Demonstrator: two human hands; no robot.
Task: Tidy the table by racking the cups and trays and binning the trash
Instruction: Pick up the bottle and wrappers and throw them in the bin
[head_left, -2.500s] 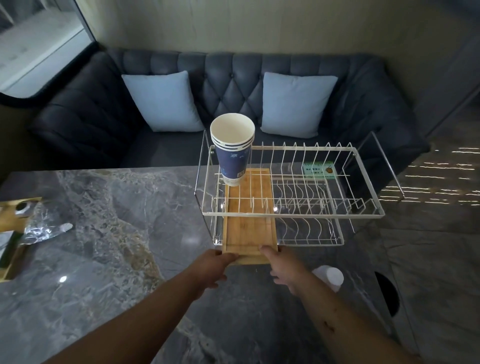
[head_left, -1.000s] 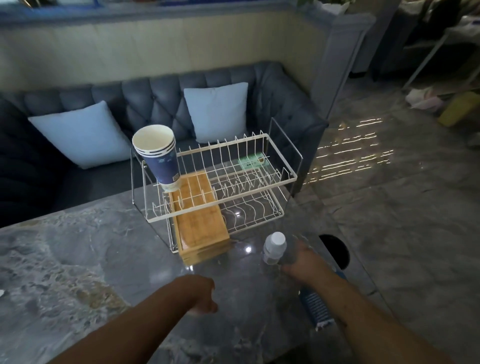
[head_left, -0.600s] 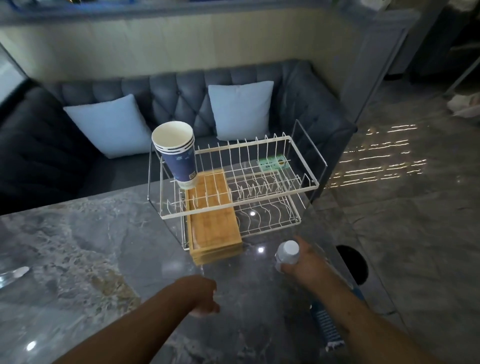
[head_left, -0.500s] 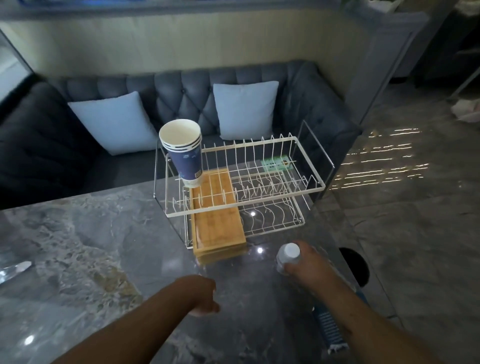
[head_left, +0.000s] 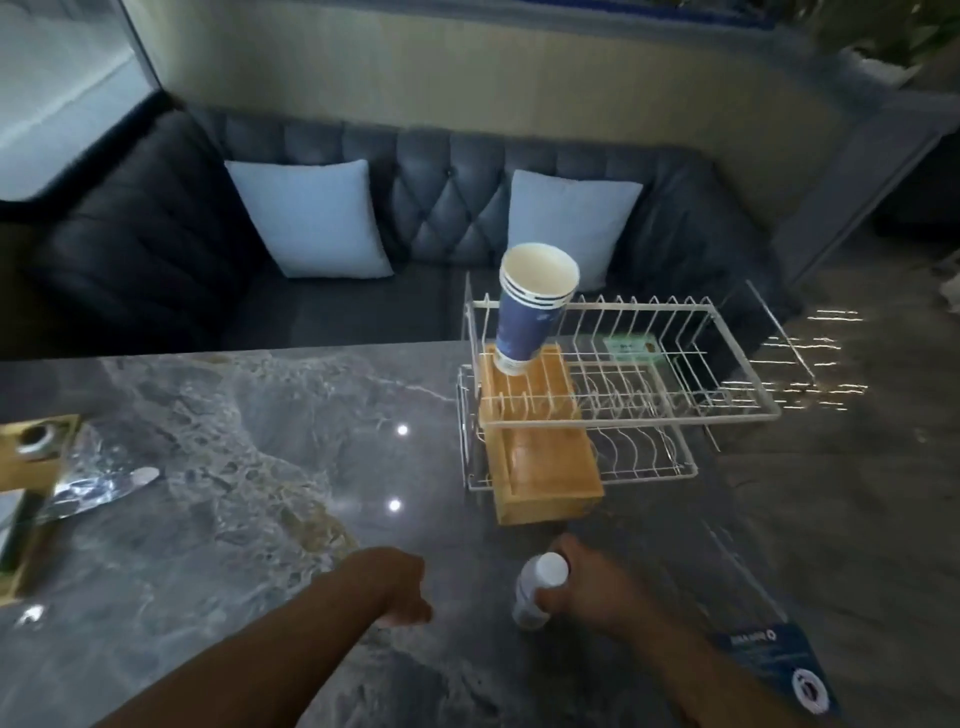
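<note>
Both forearms seen extended fwd from lower frame edge, bare. Left hand (head_left: 397, 590) held low over the tabletop, fingers curled into a loose fist, palm down, nothing gripped. Right hand (head_left: 584, 590) positioned to the right of it, well apart, fingers wrapped round a small clear bottle w/ white cap (head_left: 537, 584); thumb seen across the bottle body, wrist approx straight.
</note>
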